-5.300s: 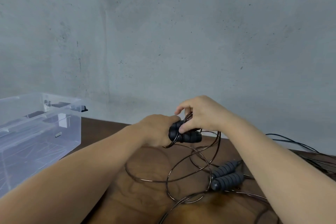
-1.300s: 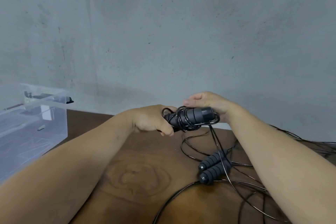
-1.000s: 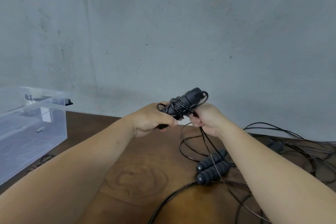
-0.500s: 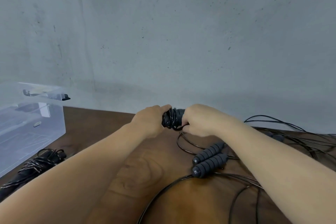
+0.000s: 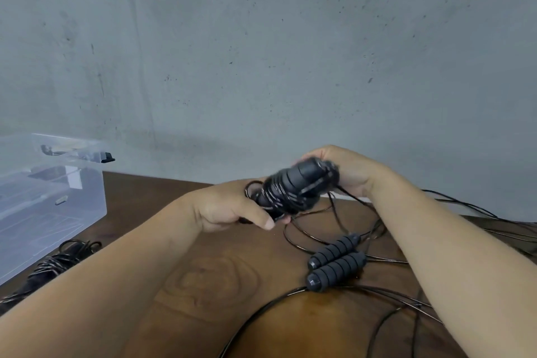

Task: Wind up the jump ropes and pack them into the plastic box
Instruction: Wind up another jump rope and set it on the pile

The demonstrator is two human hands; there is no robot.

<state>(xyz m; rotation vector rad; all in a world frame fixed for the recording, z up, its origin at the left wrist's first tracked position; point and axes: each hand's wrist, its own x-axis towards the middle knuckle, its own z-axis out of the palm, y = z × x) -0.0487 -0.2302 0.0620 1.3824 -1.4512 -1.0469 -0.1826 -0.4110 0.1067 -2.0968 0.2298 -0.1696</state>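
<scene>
Against the grey concrete wall, we grip the black cord-wound jump-rope handle bundle (image 5: 293, 190) in both hands, left hand (image 5: 229, 208) clenched on its lower end and right hand (image 5: 345, 171) cupping its upper, its long axis rising rightward, well right of the clear plastic box (image 5: 52, 197), which our left hand is nearer.

Brown wooden table (image 5: 203, 285); clear plastic box (image 5: 52, 206), wound rope bundle (image 5: 55, 263), ribbed handles (image 5: 334, 261), loose cords (image 5: 386, 296)

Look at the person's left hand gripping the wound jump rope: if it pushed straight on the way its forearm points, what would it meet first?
Probably the right hand, which grips the far end of the same wound jump rope that the left hand holds. Depth is hard to judge from this single view.
</scene>
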